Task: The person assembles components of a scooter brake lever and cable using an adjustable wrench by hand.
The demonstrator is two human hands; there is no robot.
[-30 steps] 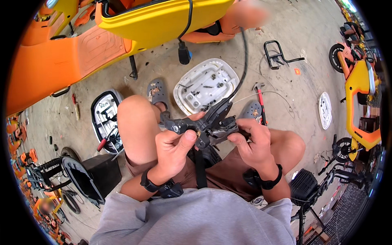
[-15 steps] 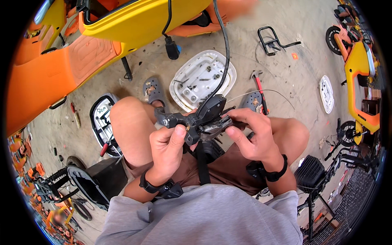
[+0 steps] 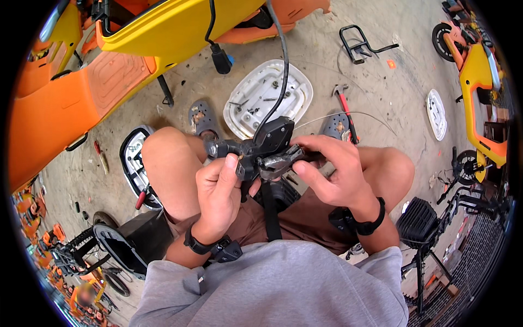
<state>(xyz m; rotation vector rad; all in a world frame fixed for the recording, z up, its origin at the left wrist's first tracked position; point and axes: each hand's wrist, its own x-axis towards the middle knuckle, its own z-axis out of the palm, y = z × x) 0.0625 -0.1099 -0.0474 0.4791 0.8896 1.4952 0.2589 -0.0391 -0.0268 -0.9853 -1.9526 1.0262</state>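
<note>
Above my lap I hold a black mechanical assembly point(image 3: 272, 137) with a flat two-screw cover, a clamp-like end on the left and a scuffed block on the right. Its exact kind I cannot make out. A thick black cable point(image 3: 285, 71) rises from it toward the scooter. My left hand point(image 3: 218, 191) is closed on its left side, thumb on top near a small brass-coloured bit. My right hand point(image 3: 340, 171) pinches the scuffed block at the right end. Some of its fingers are hidden behind the part. A thin wire point(image 3: 348, 113) curves away to the right.
A white tray point(image 3: 231, 117) with screws and small parts lies ahead of my feet. A red-handled hammer point(image 3: 345, 111) rests by the right shoe. A yellow and orange scooter point(image 3: 185, 35) looms at upper left. A black stand point(image 3: 417, 229) is at right, a black bin point(image 3: 144, 237) at left.
The assembly has tipped and shifted slightly left, its flat cover now turned more upward. Both hands keep hold of it. The whole view has shifted a little.
</note>
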